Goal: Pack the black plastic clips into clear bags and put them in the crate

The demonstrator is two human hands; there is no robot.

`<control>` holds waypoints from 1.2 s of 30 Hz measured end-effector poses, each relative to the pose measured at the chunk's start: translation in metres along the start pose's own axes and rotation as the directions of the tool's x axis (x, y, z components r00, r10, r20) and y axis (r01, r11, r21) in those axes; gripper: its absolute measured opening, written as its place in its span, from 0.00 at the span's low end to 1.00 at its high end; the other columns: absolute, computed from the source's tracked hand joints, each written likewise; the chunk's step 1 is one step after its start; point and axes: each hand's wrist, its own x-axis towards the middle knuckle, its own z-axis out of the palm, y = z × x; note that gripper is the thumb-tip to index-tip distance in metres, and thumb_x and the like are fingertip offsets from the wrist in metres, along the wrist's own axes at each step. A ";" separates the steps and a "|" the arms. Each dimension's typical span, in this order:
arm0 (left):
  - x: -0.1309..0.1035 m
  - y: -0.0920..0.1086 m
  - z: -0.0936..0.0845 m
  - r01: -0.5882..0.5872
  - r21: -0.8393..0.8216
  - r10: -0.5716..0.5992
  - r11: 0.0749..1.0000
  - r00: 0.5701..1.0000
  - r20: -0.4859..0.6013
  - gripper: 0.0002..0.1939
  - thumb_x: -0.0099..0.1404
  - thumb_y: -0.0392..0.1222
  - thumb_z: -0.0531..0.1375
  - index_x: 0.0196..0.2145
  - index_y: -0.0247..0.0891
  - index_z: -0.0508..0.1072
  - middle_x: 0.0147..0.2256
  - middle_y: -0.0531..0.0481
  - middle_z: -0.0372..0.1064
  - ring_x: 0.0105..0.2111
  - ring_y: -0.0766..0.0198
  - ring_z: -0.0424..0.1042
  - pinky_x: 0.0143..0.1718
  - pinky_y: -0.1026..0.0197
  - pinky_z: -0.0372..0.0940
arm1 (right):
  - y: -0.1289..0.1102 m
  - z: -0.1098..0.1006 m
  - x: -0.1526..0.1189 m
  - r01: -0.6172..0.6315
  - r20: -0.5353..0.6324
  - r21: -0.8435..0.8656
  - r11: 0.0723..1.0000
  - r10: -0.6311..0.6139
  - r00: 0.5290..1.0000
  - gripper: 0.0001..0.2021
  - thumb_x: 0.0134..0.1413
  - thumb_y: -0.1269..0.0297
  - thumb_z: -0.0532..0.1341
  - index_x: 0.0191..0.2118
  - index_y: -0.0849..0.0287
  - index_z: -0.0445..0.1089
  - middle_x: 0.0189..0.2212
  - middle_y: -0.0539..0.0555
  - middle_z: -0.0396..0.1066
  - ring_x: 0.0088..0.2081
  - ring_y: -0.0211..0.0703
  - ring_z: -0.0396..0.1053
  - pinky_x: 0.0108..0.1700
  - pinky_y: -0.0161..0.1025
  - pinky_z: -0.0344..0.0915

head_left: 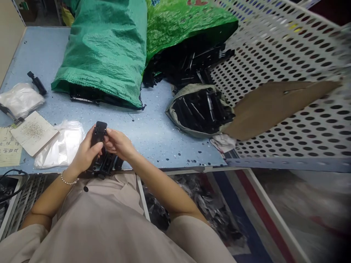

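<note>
My left hand (pixel 88 151), with a beaded bracelet at the wrist, is wrapped round a black plastic part (pixel 101 128) held upright near the table's front edge. My right hand (pixel 117 143) is closed at the right side of the same part, its fingertips against it; whether it pinches anything small is hidden. Just below my hands, more black parts (pixel 106 165) lie at the table edge, close to my body. A stack of clear plastic bags (pixel 64 144) lies to the left of my left hand.
Green sacks (pixel 106 47) (pixel 167 29) and a grey cloth bag (pixel 178 122) hold black parts. A perforated grey panel (pixel 274 69) rises at the right. Small screws lie on a white board (pixel 31 128) at the left. An open box of wrapped parts (pixel 197 197) stands below.
</note>
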 end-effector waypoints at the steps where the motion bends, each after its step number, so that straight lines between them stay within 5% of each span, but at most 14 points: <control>1: 0.001 0.001 -0.003 0.033 -0.045 -0.031 0.998 0.999 0.039 0.36 0.67 0.56 0.59 0.67 0.41 0.55 0.29 0.51 0.72 0.26 0.62 0.72 0.29 0.62 0.67 | -0.003 -0.004 0.000 0.027 0.005 -0.054 0.998 -0.027 1.000 0.27 0.68 0.40 0.40 0.33 0.56 0.62 0.22 0.48 0.58 0.22 0.37 0.55 0.25 0.36 0.57; 3: 0.002 0.004 -0.008 0.099 -0.130 -0.085 0.987 0.991 0.107 0.29 0.68 0.57 0.57 0.61 0.40 0.62 0.24 0.53 0.69 0.22 0.65 0.69 0.24 0.64 0.65 | -0.007 -0.016 0.002 0.164 -0.014 -0.298 0.940 -0.176 0.984 0.24 0.66 0.39 0.48 0.36 0.56 0.64 0.28 0.52 0.65 0.29 0.41 0.62 0.31 0.38 0.62; 5: 0.002 0.007 -0.009 0.150 -0.189 -0.121 0.971 0.981 0.154 0.25 0.69 0.57 0.55 0.55 0.38 0.67 0.23 0.53 0.69 0.21 0.66 0.68 0.24 0.65 0.65 | -0.010 -0.028 0.006 0.294 0.044 -0.541 0.788 -0.323 0.946 0.23 0.65 0.39 0.51 0.37 0.56 0.66 0.31 0.55 0.67 0.34 0.45 0.64 0.35 0.41 0.63; 7: 0.001 0.008 -0.005 0.170 -0.209 -0.137 0.963 0.977 0.166 0.24 0.69 0.58 0.55 0.53 0.37 0.67 0.23 0.53 0.69 0.21 0.66 0.68 0.23 0.65 0.64 | -0.010 -0.035 0.009 0.356 0.118 -0.615 0.704 -0.365 0.924 0.25 0.65 0.38 0.50 0.35 0.56 0.67 0.29 0.56 0.66 0.33 0.45 0.63 0.35 0.41 0.62; 9: 0.001 0.008 0.001 0.132 -0.190 -0.111 0.973 0.987 0.118 0.26 0.68 0.57 0.57 0.56 0.38 0.65 0.23 0.54 0.68 0.21 0.66 0.69 0.23 0.66 0.64 | -0.009 -0.033 0.009 0.314 0.083 -0.517 0.796 -0.319 0.944 0.26 0.66 0.38 0.47 0.34 0.56 0.66 0.26 0.53 0.65 0.30 0.43 0.63 0.33 0.40 0.61; 11: 0.002 0.006 0.006 0.073 -0.165 -0.067 0.983 0.997 0.043 0.30 0.65 0.56 0.60 0.59 0.39 0.63 0.25 0.54 0.69 0.23 0.66 0.70 0.24 0.66 0.66 | -0.008 -0.026 0.006 0.168 0.014 -0.280 0.945 -0.171 0.985 0.28 0.67 0.38 0.43 0.34 0.57 0.65 0.23 0.50 0.62 0.25 0.39 0.61 0.29 0.37 0.59; 13: 0.007 0.003 0.005 0.069 -0.179 -0.071 0.981 0.997 -0.009 0.29 0.64 0.56 0.61 0.57 0.39 0.64 0.27 0.53 0.70 0.24 0.66 0.71 0.25 0.65 0.68 | -0.008 -0.016 -0.001 0.018 0.032 -0.092 0.996 -0.015 0.999 0.29 0.68 0.39 0.40 0.34 0.57 0.64 0.20 0.47 0.60 0.22 0.37 0.59 0.26 0.35 0.57; 15: 0.012 -0.001 0.001 0.089 -0.219 -0.107 0.972 0.992 -0.069 0.26 0.64 0.57 0.60 0.53 0.38 0.67 0.28 0.53 0.70 0.24 0.66 0.72 0.27 0.64 0.69 | -0.007 -0.006 -0.012 0.014 0.098 -0.146 0.989 0.000 0.995 0.28 0.68 0.38 0.43 0.34 0.57 0.65 0.22 0.48 0.63 0.24 0.37 0.62 0.27 0.35 0.58; 20: 0.019 -0.009 -0.006 0.047 -0.245 -0.086 0.968 0.985 -0.149 0.20 0.66 0.57 0.58 0.45 0.38 0.71 0.29 0.52 0.70 0.27 0.65 0.72 0.30 0.63 0.69 | 0.000 0.021 -0.046 0.247 0.209 -0.527 0.813 -0.157 0.965 0.24 0.70 0.45 0.47 0.32 0.58 0.66 0.30 0.55 0.70 0.32 0.41 0.66 0.32 0.37 0.57; 24: 0.025 -0.017 -0.015 -0.022 0.113 0.038 0.993 0.989 -0.145 0.24 0.67 0.56 0.57 0.53 0.40 0.72 0.40 0.46 0.72 0.41 0.57 0.74 0.44 0.56 0.70 | 0.011 0.031 -0.061 0.102 0.214 -0.511 0.853 0.011 0.977 0.22 0.73 0.54 0.43 0.34 0.57 0.66 0.28 0.51 0.70 0.30 0.39 0.67 0.33 0.36 0.60; 27: 0.036 -0.029 -0.029 -0.029 0.498 0.130 0.867 0.977 -0.169 0.28 0.65 0.54 0.60 0.59 0.39 0.70 0.52 0.39 0.69 0.55 0.47 0.68 0.59 0.47 0.61 | 0.026 0.022 -0.064 0.089 0.104 -0.685 0.723 -0.025 0.994 0.16 0.70 0.53 0.52 0.47 0.57 0.71 0.40 0.58 0.71 0.41 0.48 0.68 0.42 0.43 0.64; 29: 0.042 -0.040 -0.032 0.009 0.616 0.109 0.788 0.982 -0.154 0.29 0.66 0.51 0.60 0.61 0.37 0.68 0.56 0.36 0.68 0.58 0.43 0.67 0.61 0.44 0.58 | 0.039 0.007 -0.063 0.073 0.044 -0.771 0.632 -0.061 0.997 0.19 0.65 0.52 0.58 0.55 0.57 0.70 0.50 0.64 0.67 0.48 0.54 0.65 0.48 0.50 0.64; 33: 0.045 -0.066 -0.012 0.028 0.719 0.079 0.695 0.990 -0.115 0.23 0.72 0.45 0.51 0.60 0.34 0.68 0.54 0.34 0.70 0.56 0.44 0.69 0.58 0.43 0.61 | 0.058 -0.044 -0.044 0.088 0.100 -0.770 0.632 -0.017 0.995 0.18 0.61 0.55 0.63 0.53 0.54 0.73 0.53 0.63 0.62 0.53 0.57 0.61 0.54 0.54 0.63; 36: 0.040 -0.083 0.012 0.065 0.794 0.087 0.605 0.985 -0.147 0.21 0.73 0.41 0.47 0.58 0.35 0.70 0.48 0.37 0.74 0.50 0.49 0.73 0.52 0.48 0.66 | 0.054 -0.072 -0.004 0.138 0.180 -0.757 0.639 0.000 0.984 0.15 0.59 0.53 0.64 0.49 0.51 0.77 0.50 0.61 0.63 0.52 0.56 0.60 0.56 0.55 0.61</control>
